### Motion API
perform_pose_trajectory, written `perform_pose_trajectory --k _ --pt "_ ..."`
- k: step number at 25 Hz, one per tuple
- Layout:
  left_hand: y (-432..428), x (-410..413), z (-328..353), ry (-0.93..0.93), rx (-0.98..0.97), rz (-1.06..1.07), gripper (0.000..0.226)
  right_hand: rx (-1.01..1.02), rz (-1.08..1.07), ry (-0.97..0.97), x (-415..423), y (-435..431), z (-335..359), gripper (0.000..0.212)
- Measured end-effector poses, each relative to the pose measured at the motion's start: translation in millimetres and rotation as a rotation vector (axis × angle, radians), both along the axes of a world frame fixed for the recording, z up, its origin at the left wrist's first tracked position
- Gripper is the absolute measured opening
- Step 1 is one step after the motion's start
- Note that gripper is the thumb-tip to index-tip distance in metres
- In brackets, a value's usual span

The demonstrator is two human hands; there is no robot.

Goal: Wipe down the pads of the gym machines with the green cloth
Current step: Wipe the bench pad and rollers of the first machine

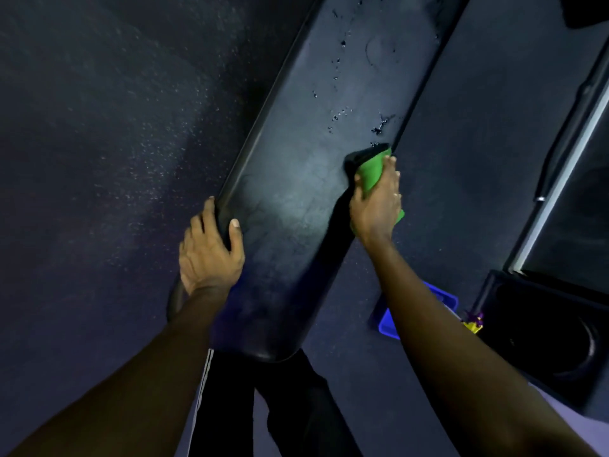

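Your left hand (211, 249), at about 9 o'clock from the middle of the view, grips the left edge of a long black pad (296, 192): the thumb lies flat on top and the other fingers curl down round the rim. Your right hand (375, 206), at about 3 o'clock, holds the green cloth (372, 173), a folded wad, against the pad's right edge. Its fingers are bent closely over the cloth and the thumb (357, 183) sits on the cloth's left side, touching the pad. The cloth's far end looks dark, and you cannot tell whether that is wet or shadow. The pad is smooth, matte and slightly scuffed, with rounded corners and a raised lip. It runs slantwise from 6 o'clock up to 1 o'clock. Small shiny droplets (339, 117) are scattered on it at about 1 o'clock, just beyond the cloth. Under the pad is a dark speckled floor (99, 127). At 5 o'clock, partly hidden by your right forearm, sits a bright blue plastic tub (389, 321). Black trousers (296, 407) with a white side stripe show at 6 o'clock.
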State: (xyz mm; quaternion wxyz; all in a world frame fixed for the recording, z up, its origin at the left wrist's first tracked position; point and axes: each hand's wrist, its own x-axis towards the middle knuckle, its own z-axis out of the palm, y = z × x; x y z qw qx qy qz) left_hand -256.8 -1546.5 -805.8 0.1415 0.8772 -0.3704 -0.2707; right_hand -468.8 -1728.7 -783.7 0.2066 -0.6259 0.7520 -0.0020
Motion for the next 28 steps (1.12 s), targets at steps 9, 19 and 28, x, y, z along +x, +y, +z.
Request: perform_pose_trajectory --k 9,19,28 --pt "3.1 2.4 -0.3 0.026 -0.017 0.007 0.060 -0.101 0.477 0.148 16.3 -39.5 1.9 0.074" --pt "4.2 2.8 -5.4 0.062 0.000 0.025 0.066 -0.004 0.940 0.186 43.7 -10.5 10.5 0.072" --pt "2.9 2.1 -4.8 0.031 0.003 0.026 0.063 -0.016 1.097 0.168 109.0 22.0 6.4 0.070"
